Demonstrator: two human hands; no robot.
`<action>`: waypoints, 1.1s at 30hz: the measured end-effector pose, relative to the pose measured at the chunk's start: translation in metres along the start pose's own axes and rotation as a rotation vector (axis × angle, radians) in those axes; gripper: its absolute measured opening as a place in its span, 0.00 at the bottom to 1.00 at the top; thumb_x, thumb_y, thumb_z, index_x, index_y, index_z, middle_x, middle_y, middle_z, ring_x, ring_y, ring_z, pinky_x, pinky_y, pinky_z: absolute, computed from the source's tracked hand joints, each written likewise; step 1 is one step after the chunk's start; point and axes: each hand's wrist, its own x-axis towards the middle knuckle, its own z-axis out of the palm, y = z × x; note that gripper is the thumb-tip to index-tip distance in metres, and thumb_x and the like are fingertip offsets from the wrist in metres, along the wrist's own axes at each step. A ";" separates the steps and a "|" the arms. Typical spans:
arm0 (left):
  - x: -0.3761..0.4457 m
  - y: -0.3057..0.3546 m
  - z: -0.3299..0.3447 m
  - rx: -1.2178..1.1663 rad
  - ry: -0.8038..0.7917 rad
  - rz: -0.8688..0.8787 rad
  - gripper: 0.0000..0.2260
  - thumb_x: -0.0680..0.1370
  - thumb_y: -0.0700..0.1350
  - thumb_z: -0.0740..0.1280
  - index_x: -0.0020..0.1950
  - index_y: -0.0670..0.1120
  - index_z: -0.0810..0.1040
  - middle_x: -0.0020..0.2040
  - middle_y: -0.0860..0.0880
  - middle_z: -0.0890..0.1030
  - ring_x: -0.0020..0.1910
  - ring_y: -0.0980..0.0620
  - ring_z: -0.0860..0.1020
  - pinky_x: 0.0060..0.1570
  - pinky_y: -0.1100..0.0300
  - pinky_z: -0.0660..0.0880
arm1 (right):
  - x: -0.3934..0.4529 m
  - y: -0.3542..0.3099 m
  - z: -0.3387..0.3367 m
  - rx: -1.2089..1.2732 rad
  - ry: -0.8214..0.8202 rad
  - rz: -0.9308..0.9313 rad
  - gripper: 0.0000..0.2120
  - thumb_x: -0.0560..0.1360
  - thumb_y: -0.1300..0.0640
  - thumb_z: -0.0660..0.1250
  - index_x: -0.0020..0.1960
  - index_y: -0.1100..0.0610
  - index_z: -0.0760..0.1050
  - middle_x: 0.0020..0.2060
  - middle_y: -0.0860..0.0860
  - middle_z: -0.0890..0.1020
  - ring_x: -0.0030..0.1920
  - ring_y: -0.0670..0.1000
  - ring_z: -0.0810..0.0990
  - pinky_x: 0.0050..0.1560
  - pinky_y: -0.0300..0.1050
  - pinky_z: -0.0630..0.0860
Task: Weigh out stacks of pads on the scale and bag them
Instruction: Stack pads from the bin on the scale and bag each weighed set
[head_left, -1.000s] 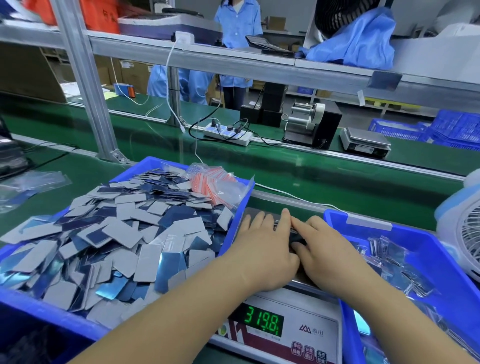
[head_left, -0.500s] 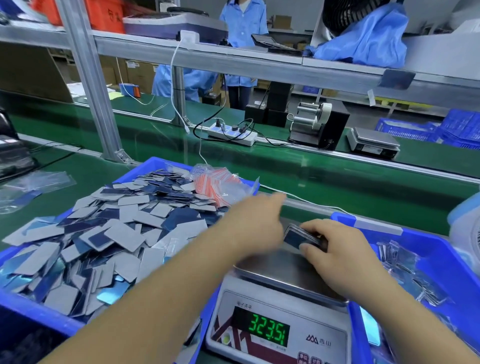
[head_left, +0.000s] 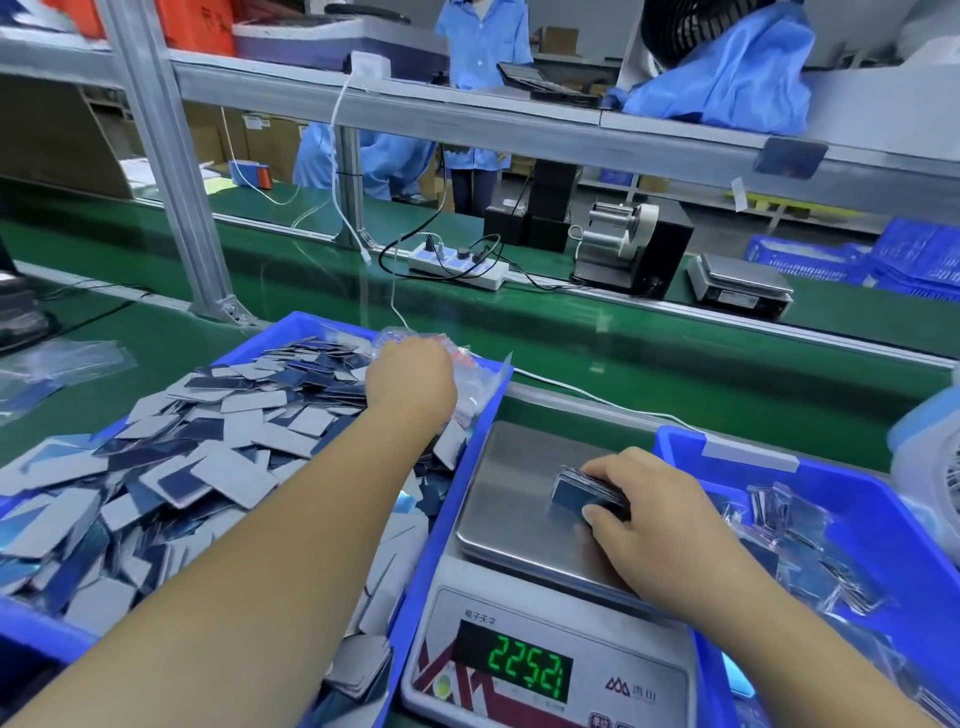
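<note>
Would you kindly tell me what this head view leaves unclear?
- Left hand: its fingers are hidden behind its own back, among the clear bags, so its grip is uncertain.
- Stack of pads: partly covered by the right hand.
- Scale buttons: cut off by the bottom edge.

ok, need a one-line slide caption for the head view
Right hand grips a stack of pads on the scale while the left hand reaches to the clear bags in the blue bin.

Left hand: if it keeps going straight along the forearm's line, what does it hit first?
Probably the clear plastic bags with red strips at the blue bin's far corner; the left hand already seems among them, though depth is unclear.
</note>
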 end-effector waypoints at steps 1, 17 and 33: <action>-0.002 0.000 -0.004 -0.021 0.022 -0.002 0.12 0.76 0.35 0.60 0.50 0.45 0.82 0.53 0.43 0.79 0.53 0.43 0.71 0.42 0.53 0.70 | 0.000 -0.001 0.000 -0.006 -0.007 0.002 0.13 0.77 0.53 0.66 0.61 0.48 0.76 0.49 0.42 0.75 0.50 0.44 0.73 0.50 0.34 0.63; -0.077 0.055 -0.024 -1.269 -0.247 0.226 0.06 0.74 0.39 0.74 0.40 0.51 0.84 0.38 0.50 0.83 0.38 0.53 0.80 0.51 0.47 0.80 | 0.001 0.009 -0.011 1.116 0.273 0.260 0.12 0.76 0.66 0.68 0.53 0.51 0.82 0.36 0.51 0.80 0.28 0.48 0.70 0.31 0.38 0.69; -0.097 0.062 -0.018 -1.427 -0.602 0.169 0.19 0.73 0.63 0.67 0.41 0.48 0.87 0.39 0.49 0.84 0.33 0.53 0.79 0.28 0.63 0.71 | 0.000 0.004 -0.015 1.347 0.413 0.164 0.11 0.73 0.66 0.68 0.49 0.53 0.83 0.35 0.50 0.79 0.28 0.47 0.70 0.29 0.36 0.69</action>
